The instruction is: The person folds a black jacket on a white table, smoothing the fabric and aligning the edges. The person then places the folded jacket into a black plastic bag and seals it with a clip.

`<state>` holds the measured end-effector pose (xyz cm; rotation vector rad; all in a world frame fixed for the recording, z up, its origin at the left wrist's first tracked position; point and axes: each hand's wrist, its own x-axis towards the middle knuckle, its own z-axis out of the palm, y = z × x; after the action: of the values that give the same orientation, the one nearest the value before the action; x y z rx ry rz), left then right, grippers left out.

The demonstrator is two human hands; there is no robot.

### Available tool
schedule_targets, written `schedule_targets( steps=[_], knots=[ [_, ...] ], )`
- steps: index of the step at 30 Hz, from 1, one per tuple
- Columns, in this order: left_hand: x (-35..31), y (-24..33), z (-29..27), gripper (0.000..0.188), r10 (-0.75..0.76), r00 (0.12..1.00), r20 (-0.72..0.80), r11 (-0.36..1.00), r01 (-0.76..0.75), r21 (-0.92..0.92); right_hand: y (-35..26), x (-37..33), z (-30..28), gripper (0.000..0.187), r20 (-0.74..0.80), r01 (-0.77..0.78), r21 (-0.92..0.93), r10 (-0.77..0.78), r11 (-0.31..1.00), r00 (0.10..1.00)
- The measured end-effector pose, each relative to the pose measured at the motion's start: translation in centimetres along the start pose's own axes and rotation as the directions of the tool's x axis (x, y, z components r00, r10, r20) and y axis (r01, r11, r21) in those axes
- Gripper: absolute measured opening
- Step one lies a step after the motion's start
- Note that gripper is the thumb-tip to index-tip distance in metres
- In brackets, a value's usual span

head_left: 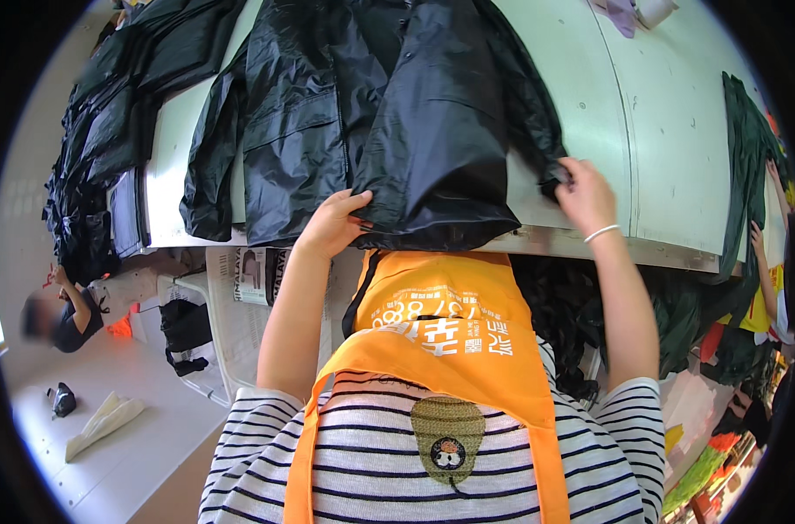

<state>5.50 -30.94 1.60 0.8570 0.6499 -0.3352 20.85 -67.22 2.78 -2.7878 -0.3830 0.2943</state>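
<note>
A shiny black rain jacket (450,131) lies spread on the pale green table (581,96), its hem along the near edge and its front opening running up the middle. My left hand (334,220) pinches the hem near that opening, thumb on top and fingers partly under the cloth. Over on the right, my right hand (587,196) is closed on the cuff end of the jacket's right-hand sleeve (537,113). The other sleeve (212,175) lies loose at the left. The jacket's upper part runs out of view at the top.
Folded black garments (109,96) are piled at the table's left. Dark green cloth (742,175) hangs over the right end, near another person's hands (758,240). A white crate (201,349) with dark cloth stands below on the left, near a co-worker (70,310).
</note>
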Motion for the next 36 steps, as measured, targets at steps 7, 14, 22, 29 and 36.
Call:
schedule_targets(
  steps=[7, 14, 22, 29, 36],
  knots=[
    [-1.5, 0.1, 7.0, 0.025, 0.086, 0.975, 0.207, 0.995, -0.095, 0.036, 8.8, 2.2, -8.3, 0.044, -0.318, 0.033, 0.195, 0.031, 0.980, 0.948],
    [-1.6, 0.9, 12.1, 0.026, 0.095, 0.943, 0.318, 0.989, -0.125, 0.075, -10.1, -6.8, -4.8, 0.029, -0.307, 0.614, 0.483, -0.536, 0.625, 0.787],
    [-3.1, 0.6, 15.8, 0.026, 0.295, 0.893, 0.340, 0.670, -0.447, 0.593, -9.6, -6.7, -4.1, 0.013, -0.252, 0.270, 0.846, -0.102, 0.460, 0.962],
    [-2.8, 2.0, 17.4, 0.011, 0.421, 0.844, 0.333, 0.593, -0.534, 0.602, -9.1, -6.8, -4.1, 0.011, -0.029, 0.021, 0.979, 0.037, 0.203, 0.999],
    [0.0, 1.1, 18.9, 0.008, 0.592, 0.632, 0.501, 0.456, -0.774, 0.438, -8.9, -7.4, -5.2, 0.016, 0.257, -0.250, 0.942, 0.004, -0.222, 0.966]
  ],
)
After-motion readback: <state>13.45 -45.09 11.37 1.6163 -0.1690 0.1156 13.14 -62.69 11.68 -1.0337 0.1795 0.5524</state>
